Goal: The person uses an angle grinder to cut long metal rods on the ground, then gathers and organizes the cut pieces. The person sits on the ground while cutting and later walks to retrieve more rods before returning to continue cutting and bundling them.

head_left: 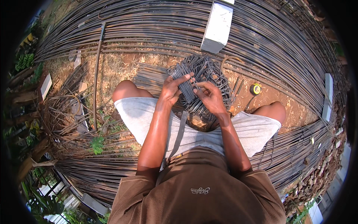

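My left hand (170, 90) is closed around a stack of bent steel stirrups (187, 90), its thumb laid across the top. At the stack's right edge my right hand (212, 100) has its fingers curled and pinched on a stirrup; the exact grip is partly hidden. Just beyond both hands lies a tangled heap of dark bent stirrups (214, 71) on the ground, between my bent knees. Short straight steel rods (149, 77) lie side by side to the left of the heap.
Long rebar (156, 28) runs across the far side, with a white block (218, 28) on top. A yellow tape measure (255, 89) rests right of the heap. An upright-lying metal bar (98, 74) is at left, near scrap rods (59, 108). Another pale block (327, 97) stands far right.
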`<state>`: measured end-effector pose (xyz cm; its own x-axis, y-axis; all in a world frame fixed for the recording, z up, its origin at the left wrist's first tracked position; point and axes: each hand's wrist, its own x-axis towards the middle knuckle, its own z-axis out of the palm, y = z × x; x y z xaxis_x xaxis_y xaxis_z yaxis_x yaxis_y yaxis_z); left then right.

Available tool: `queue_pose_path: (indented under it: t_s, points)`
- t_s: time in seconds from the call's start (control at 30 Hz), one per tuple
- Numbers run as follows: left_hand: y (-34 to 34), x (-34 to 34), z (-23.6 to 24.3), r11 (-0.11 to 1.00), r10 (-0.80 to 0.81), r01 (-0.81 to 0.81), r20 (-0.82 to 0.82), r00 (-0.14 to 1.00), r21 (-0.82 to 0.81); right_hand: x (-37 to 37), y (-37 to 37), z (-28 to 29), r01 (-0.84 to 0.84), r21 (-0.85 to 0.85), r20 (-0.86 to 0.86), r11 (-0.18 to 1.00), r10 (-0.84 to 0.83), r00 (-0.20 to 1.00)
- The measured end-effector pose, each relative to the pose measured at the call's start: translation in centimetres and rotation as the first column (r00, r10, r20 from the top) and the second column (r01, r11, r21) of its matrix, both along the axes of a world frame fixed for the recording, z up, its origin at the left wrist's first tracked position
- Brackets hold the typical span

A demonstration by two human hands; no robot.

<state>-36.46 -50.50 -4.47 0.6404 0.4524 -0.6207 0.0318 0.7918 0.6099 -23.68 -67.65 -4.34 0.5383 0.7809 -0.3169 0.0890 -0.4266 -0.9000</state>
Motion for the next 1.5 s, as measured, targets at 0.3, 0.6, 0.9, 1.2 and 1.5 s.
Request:
queue_pose_path:
  t_s: [0.3, 0.6, 0.9, 1.2, 1.5]
  points:
    - [-0.2, 0.2, -0.4, 1.000, 0.015, -0.015, -0.021, 1.000, 0.016, 1.3, 0.8, -1.1, -0.222, -0.089, -0.269, 0.971, 0.191, 0.944]
    - [-0.6, -0.3, -0.8, 0.997, 0.018, -0.016, 0.032, 0.999, -0.074, 2.0, 0.8, -1.2, -0.412, -0.061, -0.325, 0.909, 0.372, 0.869]
    - [-1.1, 0.5, -0.1, 0.994, -0.017, 0.022, 0.046, 0.999, -0.111, 1.4, 0.6, -1.5, -0.344, 0.061, -0.472, 0.937, 0.330, 0.818]
    - [-2.5, 0.9, 0.8, 0.978, -0.169, 0.175, 0.056, 0.984, -0.118, 0.6, -0.9, -1.2, -0.153, 0.111, -0.233, 0.982, 0.175, 0.956]
    - [-0.7, 0.0, -0.9, 0.988, 0.105, -0.098, 0.056, 0.993, -0.120, 6.8, -3.0, -3.7, 0.132, -0.194, 0.013, 0.972, -0.132, 0.991]
